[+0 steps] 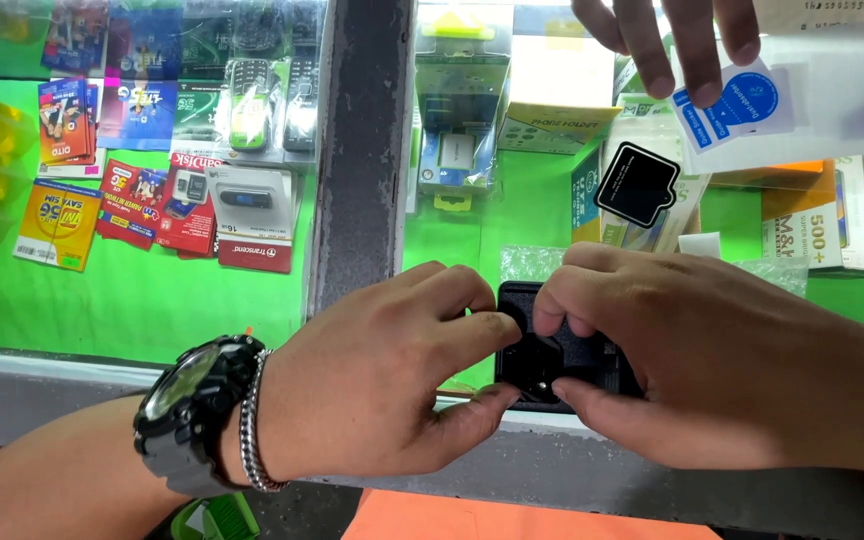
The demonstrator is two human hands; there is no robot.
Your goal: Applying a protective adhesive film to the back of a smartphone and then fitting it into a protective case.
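Both hands met over a small black rectangular device with a matte, rubbery-looking shell (552, 365), which lay on the grey metal frame of a glass display counter (512, 455), near its front edge.

The left hand (372, 380) came in from the lower left; its wrist carried a chunky black wristwatch (192, 405) and a silver chain bracelet (249, 425). Its fingers (467, 295) were curled close together, with the forefinger tip and the thumb tip pinching the device's left edge from above and below.

The right hand (712, 350) covered most of the device's right half. Its fingers were bent and bunched, the forefinger tip pressed onto the top face beside the left forefinger, the thumb braced against the lower edge. How the hidden fingers lay could not be told.

At the top of the frame another person's hand (672, 40) reached down, fingers slightly spread, touching a clear glossy film sheet with a round blue sticker (752, 100).

Under the glass, on a bright green lining (152, 300), lay flat carded packets in red and white (197, 215), a yellow card packet (57, 225), a clear plastic blister pack (457, 110), and a black rounded-square pad (637, 185) resting on boxed goods.
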